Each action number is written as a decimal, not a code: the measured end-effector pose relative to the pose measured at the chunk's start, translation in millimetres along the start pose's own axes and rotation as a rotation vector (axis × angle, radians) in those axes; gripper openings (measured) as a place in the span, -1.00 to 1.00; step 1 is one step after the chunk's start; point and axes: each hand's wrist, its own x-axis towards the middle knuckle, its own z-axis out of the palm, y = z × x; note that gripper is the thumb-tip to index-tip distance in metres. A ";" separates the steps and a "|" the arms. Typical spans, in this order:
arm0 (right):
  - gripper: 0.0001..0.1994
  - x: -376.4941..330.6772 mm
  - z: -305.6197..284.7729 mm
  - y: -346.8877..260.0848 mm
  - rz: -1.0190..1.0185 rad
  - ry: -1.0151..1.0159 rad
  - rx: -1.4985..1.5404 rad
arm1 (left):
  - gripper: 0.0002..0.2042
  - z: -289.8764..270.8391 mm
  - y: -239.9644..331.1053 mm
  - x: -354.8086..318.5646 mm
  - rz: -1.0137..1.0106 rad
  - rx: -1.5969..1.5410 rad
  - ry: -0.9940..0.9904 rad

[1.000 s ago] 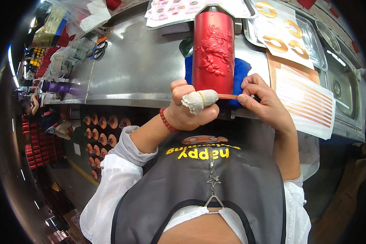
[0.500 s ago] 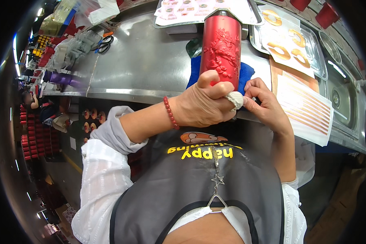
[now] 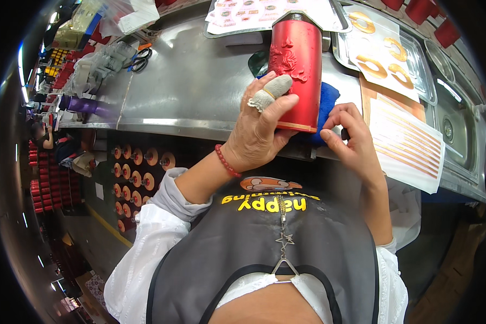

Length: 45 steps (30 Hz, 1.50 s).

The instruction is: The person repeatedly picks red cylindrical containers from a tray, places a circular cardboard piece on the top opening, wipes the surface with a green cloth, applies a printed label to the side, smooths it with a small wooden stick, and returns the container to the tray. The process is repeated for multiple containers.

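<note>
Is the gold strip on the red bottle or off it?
On: the strip runs along the near end of the bottle. Its hidden underside: cannot tell.

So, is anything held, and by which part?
The left hand holds the metallic-red cylindrical embossed bottle by its left side, near the gold-banded end; for the right hand, I cannot tell.

Metal bench (image 3: 189, 81) spans upper frame, black scissors (image 3: 140, 60) at upper left, purple bottle (image 3: 79, 104) far left, blue cloth (image 3: 328, 101) right of centre, brown board (image 3: 368, 89) upper right.
</note>
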 end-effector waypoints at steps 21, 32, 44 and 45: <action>-0.43 -26.5 37.0 -2.3 -0.361 0.225 -0.221 | -0.35 2.9 11.5 -1.7 -0.498 -0.521 0.072; -0.43 -26.2 38.8 0.5 -0.364 0.237 -0.193 | -0.33 2.9 16.7 6.6 -0.426 -0.308 0.061; -0.39 -26.1 38.8 -0.9 -0.348 0.214 -0.215 | -0.39 3.7 -0.3 -15.9 -0.534 -0.830 0.113; -0.39 -26.2 38.8 0.0 -0.343 0.207 -0.215 | -0.35 4.6 -0.7 -18.8 -0.547 -0.805 0.079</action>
